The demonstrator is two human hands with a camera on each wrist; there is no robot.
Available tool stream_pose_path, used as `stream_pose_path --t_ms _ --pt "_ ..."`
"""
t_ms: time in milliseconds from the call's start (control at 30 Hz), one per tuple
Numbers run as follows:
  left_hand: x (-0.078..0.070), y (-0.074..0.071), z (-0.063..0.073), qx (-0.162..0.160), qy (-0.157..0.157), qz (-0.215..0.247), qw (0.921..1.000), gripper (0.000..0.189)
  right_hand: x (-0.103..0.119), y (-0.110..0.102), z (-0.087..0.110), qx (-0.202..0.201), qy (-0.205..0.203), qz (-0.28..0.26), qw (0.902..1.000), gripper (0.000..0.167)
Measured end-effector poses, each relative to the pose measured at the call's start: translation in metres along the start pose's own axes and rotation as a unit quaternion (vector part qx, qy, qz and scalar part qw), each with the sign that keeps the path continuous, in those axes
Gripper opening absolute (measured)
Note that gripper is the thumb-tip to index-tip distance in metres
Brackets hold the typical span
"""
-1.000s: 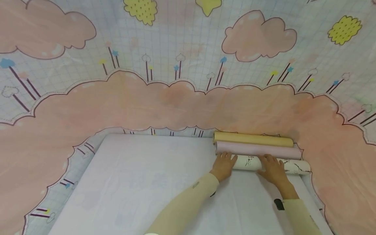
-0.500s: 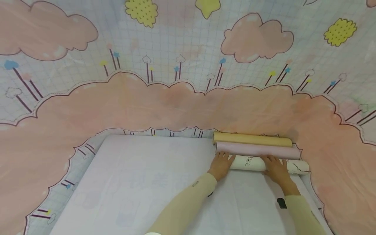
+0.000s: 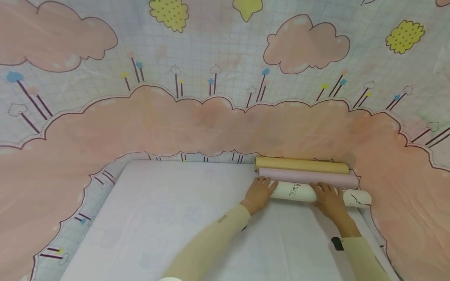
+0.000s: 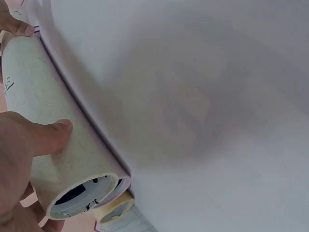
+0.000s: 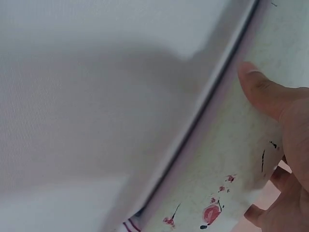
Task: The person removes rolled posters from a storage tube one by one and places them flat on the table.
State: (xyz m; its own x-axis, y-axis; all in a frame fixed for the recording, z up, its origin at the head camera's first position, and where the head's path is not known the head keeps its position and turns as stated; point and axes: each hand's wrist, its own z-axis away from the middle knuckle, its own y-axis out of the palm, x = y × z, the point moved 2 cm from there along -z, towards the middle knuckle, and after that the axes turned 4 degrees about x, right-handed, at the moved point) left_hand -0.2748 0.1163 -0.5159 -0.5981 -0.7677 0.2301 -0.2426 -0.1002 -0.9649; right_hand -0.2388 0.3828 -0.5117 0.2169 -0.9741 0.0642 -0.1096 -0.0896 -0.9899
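Floral-print white roll (image 3: 293, 191) is grasped by both grips, L hand (image 3: 258, 194) nr its L end, R hand (image 3: 330, 201) R of ctr, thumbs on nr side. Long axis is aligned approx. L–R, R end angled slightly twd wearer; hollow L end seen in L wrist view. Positioned at far R of bench (image 3: 168, 207), just in front of & approx. parallel w/ pink roll (image 3: 306, 178); yellow roll (image 3: 302, 164) behind.

Red and black sprigs (image 5: 211, 214) pattern the cream roll (image 3: 294, 192); the tabletop (image 3: 175, 203) is white.
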Motion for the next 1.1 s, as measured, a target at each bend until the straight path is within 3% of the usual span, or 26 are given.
stream_pose_path --t_ms 400,733,1100 --pt "0.021 -0.006 0.024 -0.020 0.009 0.028 0.9994 0.058 0.026 -0.010 0.009 -0.078 -0.053 0.024 0.9953 0.074" --pt "0.038 -0.017 0.051 -0.043 0.010 0.024 0.9987 0.062 0.049 -0.015 0.009 -0.103 -0.081 0.049 0.9902 0.075" --pt "0.055 -0.020 0.087 -0.038 0.001 0.034 0.9987 0.060 0.078 -0.012 0.009 -0.108 -0.112 0.050 0.9866 0.078"
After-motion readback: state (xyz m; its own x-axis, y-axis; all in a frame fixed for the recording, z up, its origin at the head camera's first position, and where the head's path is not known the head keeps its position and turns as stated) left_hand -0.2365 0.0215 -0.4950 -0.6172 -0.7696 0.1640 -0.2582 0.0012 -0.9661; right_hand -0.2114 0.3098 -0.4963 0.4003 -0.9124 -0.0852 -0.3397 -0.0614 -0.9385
